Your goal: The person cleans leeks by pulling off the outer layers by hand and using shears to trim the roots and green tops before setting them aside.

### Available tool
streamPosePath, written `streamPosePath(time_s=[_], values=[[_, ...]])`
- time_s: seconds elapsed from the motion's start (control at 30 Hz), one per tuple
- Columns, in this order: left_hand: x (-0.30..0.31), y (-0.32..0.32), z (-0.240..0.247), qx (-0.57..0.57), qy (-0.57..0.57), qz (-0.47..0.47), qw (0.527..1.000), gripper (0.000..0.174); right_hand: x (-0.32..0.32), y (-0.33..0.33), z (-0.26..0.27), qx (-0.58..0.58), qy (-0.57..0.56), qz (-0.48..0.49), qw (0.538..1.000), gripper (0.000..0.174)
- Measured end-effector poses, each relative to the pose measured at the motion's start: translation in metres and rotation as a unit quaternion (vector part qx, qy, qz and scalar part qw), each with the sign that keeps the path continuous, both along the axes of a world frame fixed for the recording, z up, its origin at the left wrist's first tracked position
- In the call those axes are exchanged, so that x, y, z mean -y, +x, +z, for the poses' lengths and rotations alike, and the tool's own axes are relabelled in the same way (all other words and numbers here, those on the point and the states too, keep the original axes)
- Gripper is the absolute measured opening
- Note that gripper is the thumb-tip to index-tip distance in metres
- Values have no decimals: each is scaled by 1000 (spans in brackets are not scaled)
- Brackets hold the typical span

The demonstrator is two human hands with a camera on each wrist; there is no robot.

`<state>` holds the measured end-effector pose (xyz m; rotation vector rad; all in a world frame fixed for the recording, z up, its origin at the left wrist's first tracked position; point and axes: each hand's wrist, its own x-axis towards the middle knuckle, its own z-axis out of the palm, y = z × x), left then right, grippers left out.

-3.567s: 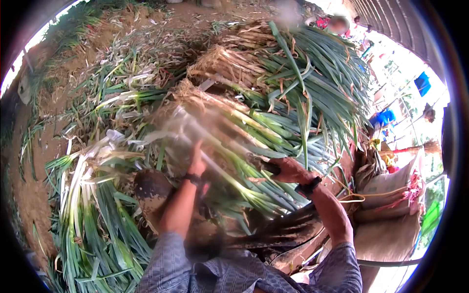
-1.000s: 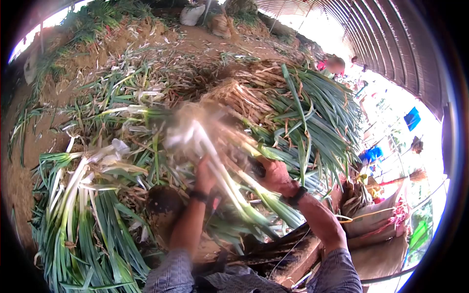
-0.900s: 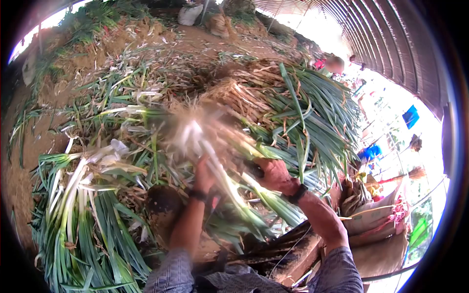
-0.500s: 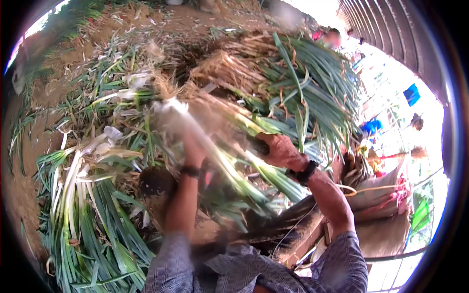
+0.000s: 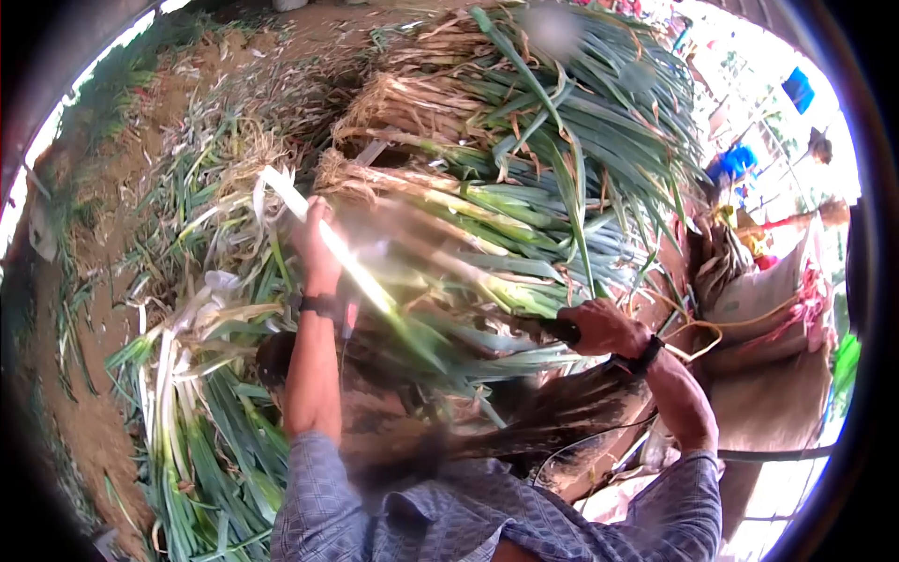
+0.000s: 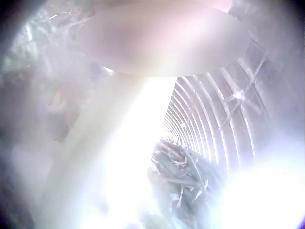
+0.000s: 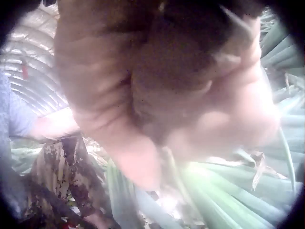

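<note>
Left hand (image 5: 318,264) grips one onion stalk (image 5: 360,272) around its pale shaft, fingers curled. Right hand (image 5: 607,328) holds the black tool handle (image 5: 563,330) in a closed fist; working end of the tool blurs into the leaves, shape can't be told. Stalk sits in front of the person, left of the tool handle; long axis diagonal in head view, white end pointing up-left and away, green end down-right toward the body. Left wrist view mostly blown out.

Beyond the hands, unpeeled onions (image 5: 468,208) lie in a row, roots left, leaves right. Larger onion heap (image 5: 618,126) behind, same direction. Lower left, white-stemmed bunch (image 5: 173,412), white ends up, leaves toward the person. Scraps (image 5: 234,225) litter the ground (image 5: 98,421) on the left. Far right, sack (image 5: 763,351) with pink cord (image 5: 813,304); any print too washed-out to read.
</note>
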<state>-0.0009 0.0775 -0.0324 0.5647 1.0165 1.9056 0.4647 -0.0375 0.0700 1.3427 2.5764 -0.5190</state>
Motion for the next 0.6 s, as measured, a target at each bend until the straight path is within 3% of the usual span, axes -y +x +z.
streamPosePath(time_s=[0.03, 0.07, 0.23, 0.37, 0.5, 0.6], values=[[1, 6, 8, 7, 6, -3, 1000, 28, 2, 0, -2, -26, 34, 11, 999, 16], [3, 8, 17, -10, 15, -19, 1000, 24, 0, -3, -2, -12, -14, -14, 1000, 30], [16, -5, 104, -33, 111, -122, 986, 23, -4, -33, -19, -147, 20, 7, 989, 28], [35, -24, 188, -94, 193, -168, 962, 28, -9, -60, -15, -29, -50, 92, 994, 33], [53, -36, 239, -243, 228, -166, 928, 35, -12, -83, -2, -289, 47, 33, 956, 37], [65, -29, 263, -305, 222, -159, 912, 38, -14, -105, 17, -278, 68, 20, 958, 38]])
